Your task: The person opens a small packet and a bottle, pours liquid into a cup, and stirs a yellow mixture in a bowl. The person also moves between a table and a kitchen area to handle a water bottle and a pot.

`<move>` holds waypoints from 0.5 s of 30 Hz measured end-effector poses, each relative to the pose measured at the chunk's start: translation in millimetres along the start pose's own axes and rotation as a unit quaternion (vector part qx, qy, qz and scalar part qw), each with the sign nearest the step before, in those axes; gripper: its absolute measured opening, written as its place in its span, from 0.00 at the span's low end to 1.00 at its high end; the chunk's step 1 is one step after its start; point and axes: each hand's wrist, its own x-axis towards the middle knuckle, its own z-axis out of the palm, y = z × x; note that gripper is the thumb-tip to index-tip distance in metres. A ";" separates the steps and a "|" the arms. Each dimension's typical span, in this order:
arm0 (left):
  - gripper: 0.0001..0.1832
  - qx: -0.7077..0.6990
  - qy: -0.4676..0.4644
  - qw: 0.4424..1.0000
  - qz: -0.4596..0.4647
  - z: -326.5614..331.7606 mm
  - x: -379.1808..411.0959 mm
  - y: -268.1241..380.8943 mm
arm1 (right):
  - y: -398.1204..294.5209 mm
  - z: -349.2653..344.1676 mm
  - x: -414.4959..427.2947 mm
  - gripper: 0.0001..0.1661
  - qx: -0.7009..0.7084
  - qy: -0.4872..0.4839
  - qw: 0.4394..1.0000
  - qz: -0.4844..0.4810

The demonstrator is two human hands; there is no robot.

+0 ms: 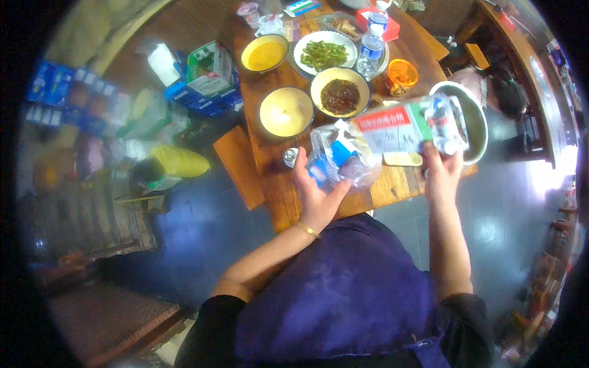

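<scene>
My left hand (320, 195) holds a clear plastic bag (363, 170) with blue and white items inside, its thumb and fingers spread around it. My right hand (441, 168) grips the near edge of a flat printed packet (391, 126) in red, white and green, held over the table's right side. The contents of both are blurred. Just left of the bag is a small white-sided can or jar (290, 157). Beyond the hands are an enamel bowl of dark sauce (340, 96) and a pale yellow enamel bowl (286, 112) that looks bare inside. A pale yellow block-like item (402, 159) lies beneath the packet.
On the wooden table (271, 193) stand a bowl of yellow liquid (264, 53), a white plate of green vegetables (324, 51), a water bottle (369, 55), an orange-rimmed jar (401, 73) and a large white basin (478, 124). Cartons (209, 69) are stacked left. A person (506, 96) is at right.
</scene>
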 end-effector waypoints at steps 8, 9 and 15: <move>0.08 -0.022 0.120 0.987 -0.103 38.8 42.3 -7.7 | 160.7 53.2 2.7 0.30 -0.170 0.028 0.984 0.054; 0.05 -0.099 0.127 0.984 -0.076 32.1 36.6 -19.7 | 161.8 59.6 -5.1 0.31 -0.158 0.029 0.984 0.074; 0.19 -0.234 -0.003 0.971 -0.053 8.5 1.2 -1.2 | 132.4 41.4 -17.0 0.26 -0.222 -0.043 0.973 -0.044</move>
